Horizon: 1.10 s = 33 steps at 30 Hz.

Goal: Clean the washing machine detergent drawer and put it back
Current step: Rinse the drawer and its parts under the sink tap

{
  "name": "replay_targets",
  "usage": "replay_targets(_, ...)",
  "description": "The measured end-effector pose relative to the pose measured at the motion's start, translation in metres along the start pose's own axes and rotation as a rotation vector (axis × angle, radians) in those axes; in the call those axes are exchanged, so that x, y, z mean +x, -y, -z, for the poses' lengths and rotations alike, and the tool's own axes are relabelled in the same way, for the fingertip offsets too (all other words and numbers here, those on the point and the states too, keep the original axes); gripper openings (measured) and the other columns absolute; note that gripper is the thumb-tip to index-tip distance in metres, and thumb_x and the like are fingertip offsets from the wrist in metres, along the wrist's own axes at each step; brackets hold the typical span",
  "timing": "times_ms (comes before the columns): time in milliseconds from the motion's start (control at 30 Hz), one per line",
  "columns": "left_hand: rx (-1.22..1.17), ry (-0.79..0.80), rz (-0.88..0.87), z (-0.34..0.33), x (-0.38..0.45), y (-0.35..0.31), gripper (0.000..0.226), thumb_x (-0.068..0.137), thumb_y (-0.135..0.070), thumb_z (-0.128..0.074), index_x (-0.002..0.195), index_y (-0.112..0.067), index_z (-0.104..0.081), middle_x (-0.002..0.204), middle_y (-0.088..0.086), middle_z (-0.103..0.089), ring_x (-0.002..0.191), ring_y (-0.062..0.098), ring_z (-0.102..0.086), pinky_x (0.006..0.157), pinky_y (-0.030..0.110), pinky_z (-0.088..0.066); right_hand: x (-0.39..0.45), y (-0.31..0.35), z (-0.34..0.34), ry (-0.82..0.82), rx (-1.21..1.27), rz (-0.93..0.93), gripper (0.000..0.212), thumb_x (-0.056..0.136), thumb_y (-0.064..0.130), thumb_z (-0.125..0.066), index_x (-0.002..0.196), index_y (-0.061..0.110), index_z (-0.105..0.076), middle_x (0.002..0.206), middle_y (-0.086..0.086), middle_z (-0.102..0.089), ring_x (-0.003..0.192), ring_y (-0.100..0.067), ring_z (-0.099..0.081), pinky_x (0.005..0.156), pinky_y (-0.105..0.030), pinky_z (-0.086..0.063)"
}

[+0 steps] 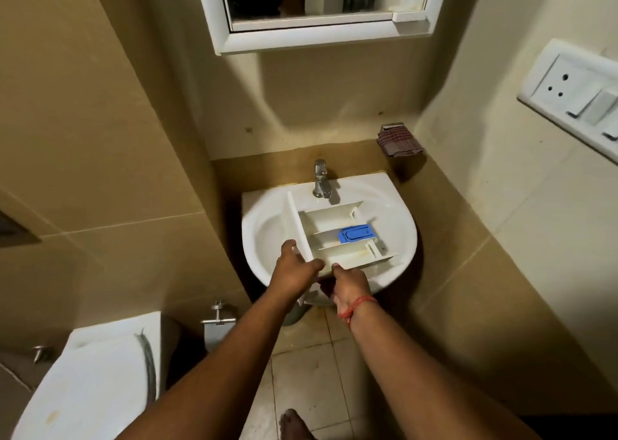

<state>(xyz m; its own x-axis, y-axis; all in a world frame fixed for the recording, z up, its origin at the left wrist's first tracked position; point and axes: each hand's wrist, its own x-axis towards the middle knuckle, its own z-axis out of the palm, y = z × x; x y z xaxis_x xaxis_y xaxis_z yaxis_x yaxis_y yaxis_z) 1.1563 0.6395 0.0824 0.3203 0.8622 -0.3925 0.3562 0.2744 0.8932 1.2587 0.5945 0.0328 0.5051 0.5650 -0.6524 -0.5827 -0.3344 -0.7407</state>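
Observation:
The white detergent drawer (337,235) lies across the white washbasin (264,228), under the chrome tap (322,182). It has several compartments, and a blue insert (355,234) sits in the middle one. My left hand (296,265) grips the drawer's front panel at its near left corner. My right hand (349,285) holds the near edge of the drawer from below, thumb on top. A red thread is tied round my right wrist.
A mirror cabinet (314,11) hangs above the basin. A folded checked cloth (399,141) lies on the ledge at the back right. A socket and switch panel (575,95) is on the right wall. A toilet (97,372) stands at the lower left.

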Motion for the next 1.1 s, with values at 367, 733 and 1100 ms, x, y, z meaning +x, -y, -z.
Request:
replay_targets(367, -0.11, 0.158, 0.192, -0.015, 0.092, -0.009, 0.078, 0.08, -0.014, -0.078, 0.14, -0.02, -0.029, 0.098, 0.01, -0.06, 0.068, 0.014, -0.059, 0.045, 0.019, -0.046, 0.059, 0.042, 0.002, 0.085, 0.058, -0.156, 0.02, 0.103, 0.006, -0.043, 0.116, 0.0, -0.057, 0.118, -0.022, -0.064, 0.107, -0.029, -0.063, 0.097, -0.036, -0.048)
replay_targets(733, -0.311, 0.06, 0.293, -0.028, 0.116, 0.025, 0.068, 0.078, -0.003, -0.078, 0.13, -0.022, -0.038, 0.115, 0.017, -0.062, 0.08, 0.02, -0.064, 0.062, 0.026, -0.051, 0.116, 0.074, 0.043, 0.437, -0.56, -0.424, 0.027, 0.103, 0.031, -0.049, 0.104, 0.005, -0.057, 0.103, -0.017, -0.068, 0.103, -0.029, -0.067, 0.096, -0.038, -0.053)
replay_targets(1100, -0.398, -0.022, 0.327, -0.037, 0.12, 0.028, 0.071, 0.077, -0.008, -0.08, 0.132, -0.031, -0.042, 0.118, 0.004, -0.059, 0.092, 0.018, -0.068, 0.085, 0.033, -0.049, 0.165, 0.212, -0.053, 0.353, -1.153, 0.505, 0.016, 0.098, 0.037, -0.05, 0.105, 0.022, -0.051, 0.101, -0.003, -0.064, 0.081, -0.021, -0.061, 0.077, -0.037, -0.052)
